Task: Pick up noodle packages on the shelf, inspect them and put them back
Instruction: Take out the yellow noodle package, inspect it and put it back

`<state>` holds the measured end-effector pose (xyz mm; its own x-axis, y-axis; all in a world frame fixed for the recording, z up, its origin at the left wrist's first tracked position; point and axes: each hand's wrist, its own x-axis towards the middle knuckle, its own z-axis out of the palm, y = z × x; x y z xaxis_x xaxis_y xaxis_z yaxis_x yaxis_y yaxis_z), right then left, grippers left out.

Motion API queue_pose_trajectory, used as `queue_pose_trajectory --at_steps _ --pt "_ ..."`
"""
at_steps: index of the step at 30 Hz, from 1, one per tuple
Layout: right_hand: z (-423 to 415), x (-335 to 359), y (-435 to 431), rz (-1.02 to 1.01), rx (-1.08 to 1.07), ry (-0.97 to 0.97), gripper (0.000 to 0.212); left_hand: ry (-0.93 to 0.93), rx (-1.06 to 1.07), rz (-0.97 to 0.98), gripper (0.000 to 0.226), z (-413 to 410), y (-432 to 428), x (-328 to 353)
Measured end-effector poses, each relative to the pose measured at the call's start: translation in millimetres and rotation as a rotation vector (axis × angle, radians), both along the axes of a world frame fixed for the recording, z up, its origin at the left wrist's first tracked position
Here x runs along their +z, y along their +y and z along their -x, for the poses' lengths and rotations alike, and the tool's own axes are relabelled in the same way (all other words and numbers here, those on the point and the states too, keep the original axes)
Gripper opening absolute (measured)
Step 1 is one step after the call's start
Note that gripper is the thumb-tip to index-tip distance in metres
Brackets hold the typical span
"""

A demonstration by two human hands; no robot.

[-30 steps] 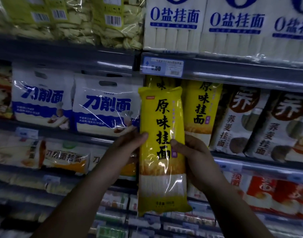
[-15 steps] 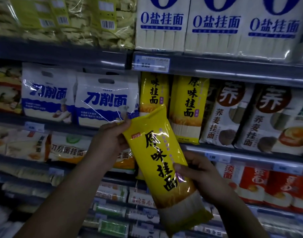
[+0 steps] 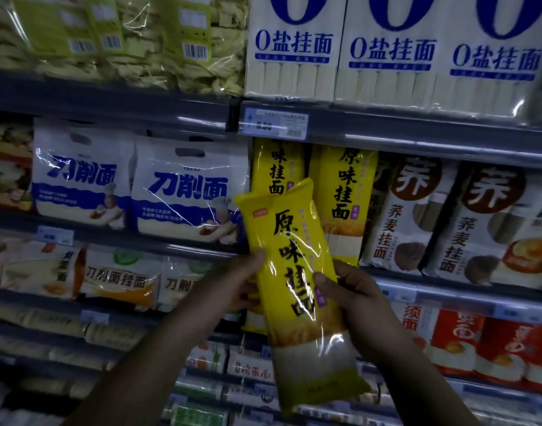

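Noodle aisle, mid-inspection: the shelf (image 3: pixel 417 139) fills my view in tiers. One yellow noodle package (image 3: pixel 294 272) is off it, held in the air in front of the middle tier and tilted with its top leaning left. It overlaps the matching yellow packs (image 3: pixel 343 192) that stand upright in the row behind.

My left grip (image 3: pixel 233 287) grasps the package's left edge, thumb on the front. My right grip (image 3: pixel 355 296) clasps the right edge the same way, thumb across the printed face and fingers behind.

As I judge it, the pick is done and the look-over is under way, with the front face turned to the camera. Putting it back in the yellow row is still to come, and I can't tell how many other packages remain to be checked.

Readable writing, biggest first:
- The white packs (image 3: pixel 291 56) on the top tier carry a large blue "0" over "0盐挂面".
- The blue-and-white bags (image 3: pixel 190 192) to the left read "刀削面".
- The brown-labelled packs (image 3: pixel 408 216) to the right read "荞麦挂面".
- The held package and its row-mates read "原味挂面" in black brush lettering. The held one also has a small red brand patch, too blurred to read.
- The lower bags (image 3: pixel 119 278) read "刀削面挂面".
- The price tag (image 3: pixel 276 124) on the rail shows digits I cannot make out for certain.
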<state>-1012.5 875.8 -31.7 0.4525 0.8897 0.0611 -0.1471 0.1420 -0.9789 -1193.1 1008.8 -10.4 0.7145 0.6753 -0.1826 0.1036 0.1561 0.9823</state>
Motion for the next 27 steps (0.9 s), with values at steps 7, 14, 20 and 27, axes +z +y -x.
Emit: queue_pose_trajectory --at_steps 7,14,20,27 --pt "8.5 31.0 49.2 -0.044 -0.081 -0.155 0.022 0.003 0.013 -0.283 0.021 -7.5 20.3 -1.4" --pt "-17.4 31.3 82.5 0.085 -0.113 -0.444 0.029 0.031 0.049 -0.470 0.013 -34.1 76.4 15.2" --pt "-20.5 23.4 123.4 0.087 -0.401 -0.620 0.028 0.014 0.169 -0.665 0.036 -65.8 106.3 18.6" --pt "-32.4 25.5 155.6 0.180 -0.564 -0.778 0.029 -0.008 0.247 -0.798 0.051 -93.1 129.1 11.2"
